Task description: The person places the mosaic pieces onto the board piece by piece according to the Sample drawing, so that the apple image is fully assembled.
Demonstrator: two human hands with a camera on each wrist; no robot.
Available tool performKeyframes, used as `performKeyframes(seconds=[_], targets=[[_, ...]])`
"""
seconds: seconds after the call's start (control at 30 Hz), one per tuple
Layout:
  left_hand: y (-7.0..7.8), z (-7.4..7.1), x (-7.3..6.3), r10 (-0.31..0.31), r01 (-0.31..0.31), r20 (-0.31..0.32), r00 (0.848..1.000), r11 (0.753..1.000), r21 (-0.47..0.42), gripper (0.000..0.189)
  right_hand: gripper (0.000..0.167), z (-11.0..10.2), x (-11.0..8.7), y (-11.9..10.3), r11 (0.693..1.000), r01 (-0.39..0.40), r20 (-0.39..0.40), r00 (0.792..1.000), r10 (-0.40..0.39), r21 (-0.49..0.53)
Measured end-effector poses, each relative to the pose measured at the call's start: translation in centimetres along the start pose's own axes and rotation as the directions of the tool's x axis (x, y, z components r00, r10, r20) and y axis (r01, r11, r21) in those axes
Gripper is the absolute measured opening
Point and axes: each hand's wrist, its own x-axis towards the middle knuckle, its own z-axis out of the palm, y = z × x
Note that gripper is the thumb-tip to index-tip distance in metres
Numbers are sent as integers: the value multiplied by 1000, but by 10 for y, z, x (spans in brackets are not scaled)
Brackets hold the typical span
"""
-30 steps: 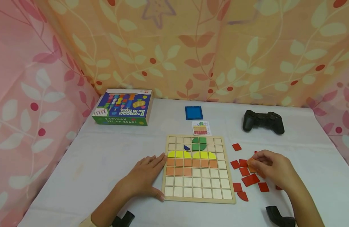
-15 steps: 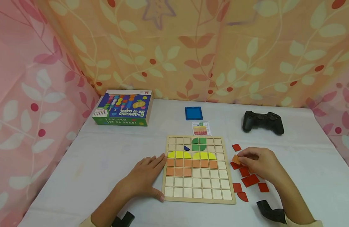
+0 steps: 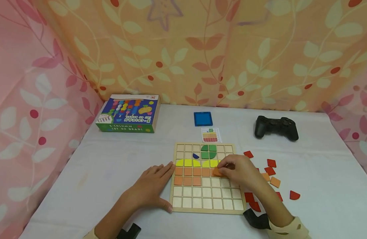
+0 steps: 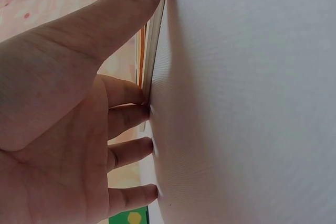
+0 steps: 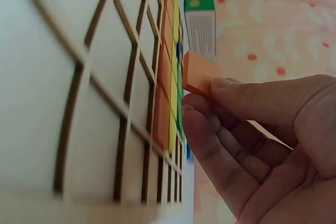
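My right hand (image 3: 238, 167) pinches an orange square tile (image 5: 198, 72) between thumb and fingers, over the wooden grid board (image 3: 207, 210). Fingers straight, my left hand (image 3: 152, 186) rests at the board's left edge, with fingertips and thumb on the cloth against it. In the grid, two green rounded pieces and squares (image 3: 208, 152) form a leaf shape, and a small blue half-round piece (image 3: 196, 155) lies left of them. Below run a row of yellow pieces (image 3: 188, 163) and orange squares (image 3: 187, 181). The right hand hides part of the grid's right side.
Loose red tiles (image 3: 271, 163) and orange tiles (image 3: 275, 182) lie right of the board. Behind it are a pattern card (image 3: 211, 135) and a blue square tray (image 3: 203, 119). A black game controller (image 3: 276, 128) sits back right, a bead-set box (image 3: 128, 113) back left.
My right hand has moved left from the loose tiles to above the board, carrying the orange tile. The left hand stays at the board's edge.
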Motion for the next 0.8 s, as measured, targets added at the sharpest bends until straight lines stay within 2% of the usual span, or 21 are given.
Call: performKeyframes(seconds=[0.2,0.37,0.53,0.67,0.8], targets=[[1,-1,-1,8,-8,-5,1000,1000,-4,130,11,24,5,-15,992,95,1,995,-95,-82],[1,-2,-1,13,-13,-3,1000,1000,-3,130,15,40,-4,-23,975,160,37,987,-156,-156],[1,-3,-1,5,-5,-3,1000,1000,-2,130,18,46,-15,-24,952,230,52,973,-224,-200],[1,-3,-1,7,-7,-3,1000,1000,-5,130,15,46,-19,-23,948,228,63,974,-220,-222],[1,-2,-1,8,-8,-2,1000,1000,-10,130,14,43,-22,-20,962,183,74,982,-172,-202]])
